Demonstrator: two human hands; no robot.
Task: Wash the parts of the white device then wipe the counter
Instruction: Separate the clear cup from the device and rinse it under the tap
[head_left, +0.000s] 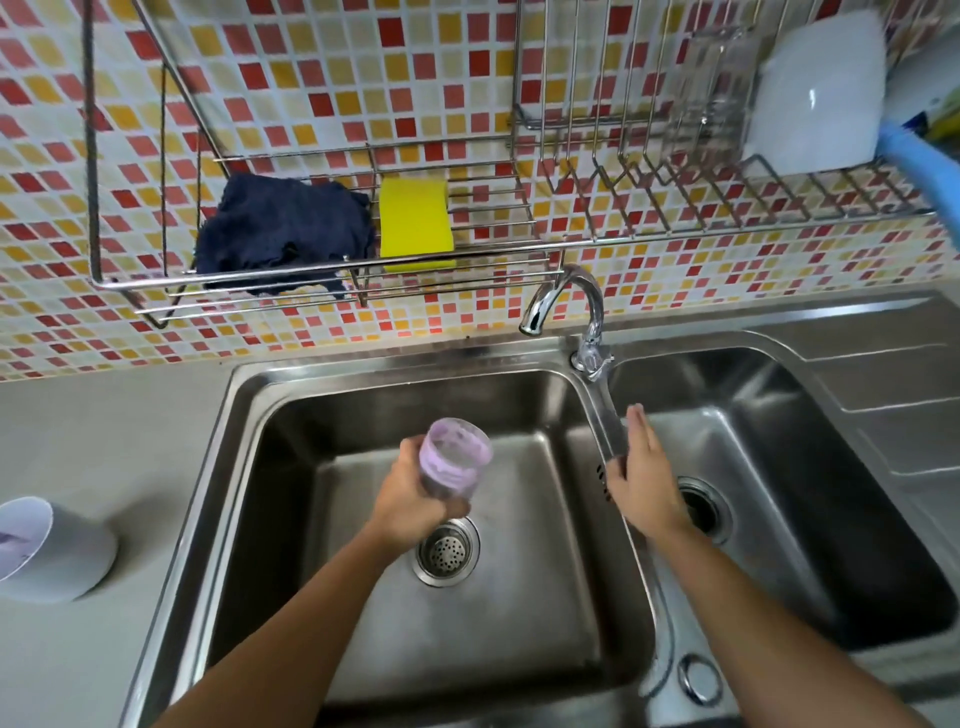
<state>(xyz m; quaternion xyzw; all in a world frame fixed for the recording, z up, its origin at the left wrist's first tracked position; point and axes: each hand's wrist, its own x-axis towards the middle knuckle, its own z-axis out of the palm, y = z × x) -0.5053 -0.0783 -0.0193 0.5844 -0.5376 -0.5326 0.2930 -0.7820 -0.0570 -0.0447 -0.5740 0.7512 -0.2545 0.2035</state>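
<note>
left hand (410, 501): wrapped around clear plastic cup with purple residue (454, 460), held tilted over left basin of steel double sink (249, 405), above round drain strainer (447, 552)
right hand (644, 475): flat, fingers spread, nothing held, over divider by right basin
chrome tap (563, 304): spout aimed at left basin
white device base (52, 551): lying on grey counter (104, 426), left of sink
rack: dark blue cloth (283, 234), yellow sponge (415, 223)

Red, orange, yellow and white mosaic wall tiles (322, 67); navy crumpled cloth (283, 231); yellow rectangular sponge (415, 221); purple-smeared clear jar (454, 460); grey countertop (104, 441).
</note>
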